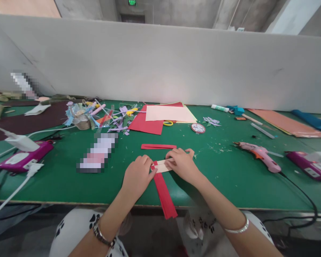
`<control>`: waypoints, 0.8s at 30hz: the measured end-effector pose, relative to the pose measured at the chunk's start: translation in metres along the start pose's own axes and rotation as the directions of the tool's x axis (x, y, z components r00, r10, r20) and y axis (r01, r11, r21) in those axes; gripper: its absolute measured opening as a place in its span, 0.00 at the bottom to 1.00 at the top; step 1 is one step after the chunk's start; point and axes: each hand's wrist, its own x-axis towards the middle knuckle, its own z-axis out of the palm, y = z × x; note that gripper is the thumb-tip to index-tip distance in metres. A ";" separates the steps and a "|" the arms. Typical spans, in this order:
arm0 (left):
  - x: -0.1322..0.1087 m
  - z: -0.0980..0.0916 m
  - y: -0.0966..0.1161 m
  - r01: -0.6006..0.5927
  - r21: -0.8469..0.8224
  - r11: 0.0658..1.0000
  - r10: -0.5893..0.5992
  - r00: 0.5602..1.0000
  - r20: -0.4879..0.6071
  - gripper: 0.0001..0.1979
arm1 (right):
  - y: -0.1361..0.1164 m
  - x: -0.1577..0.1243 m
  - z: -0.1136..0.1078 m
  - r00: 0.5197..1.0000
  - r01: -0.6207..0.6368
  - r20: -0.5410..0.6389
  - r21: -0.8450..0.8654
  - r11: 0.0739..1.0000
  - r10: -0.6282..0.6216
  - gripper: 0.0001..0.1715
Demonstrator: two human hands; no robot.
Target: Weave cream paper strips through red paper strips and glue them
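A folded red paper strip (165,196) and a pale cream paper strip (160,166) meet in front of me, the red one hanging slightly past the table's front edge. At their crossing my left hand (137,176) is closed, thumb and fingertips pressing the red end. My right hand (184,164) bears down on the cream strip with its fingers bent together around the far end, which they partly hide. Just beyond both hands lies another folded red paper strip (158,146), untouched.
Red and pale sheets (171,113) lie at the back over yellow-handled scissors (168,123). Paper scraps (120,123) are heaped to their left. On the right are a pink glue gun (259,153) with a cord and a purple power strip (312,166); another power strip (26,157) sits left.
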 end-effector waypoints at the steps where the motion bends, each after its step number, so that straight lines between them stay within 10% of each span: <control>1: 0.000 0.000 0.000 0.000 0.002 1.000 0.000 1.000 0.008 0.05 | 0.000 0.001 0.000 1.000 -0.015 0.008 0.006 1.000 0.015 0.03; 17: -0.002 -0.003 -0.003 -0.057 -0.043 0.997 0.059 0.997 0.041 0.14 | -0.005 -0.004 -0.010 0.998 0.065 -0.020 -0.081 0.995 -0.067 0.10; 24: -0.003 -0.006 -0.005 -0.067 -0.063 0.996 0.070 0.996 0.055 0.14 | 0.002 -0.015 -0.002 0.957 0.214 0.214 -0.070 0.974 -0.195 0.29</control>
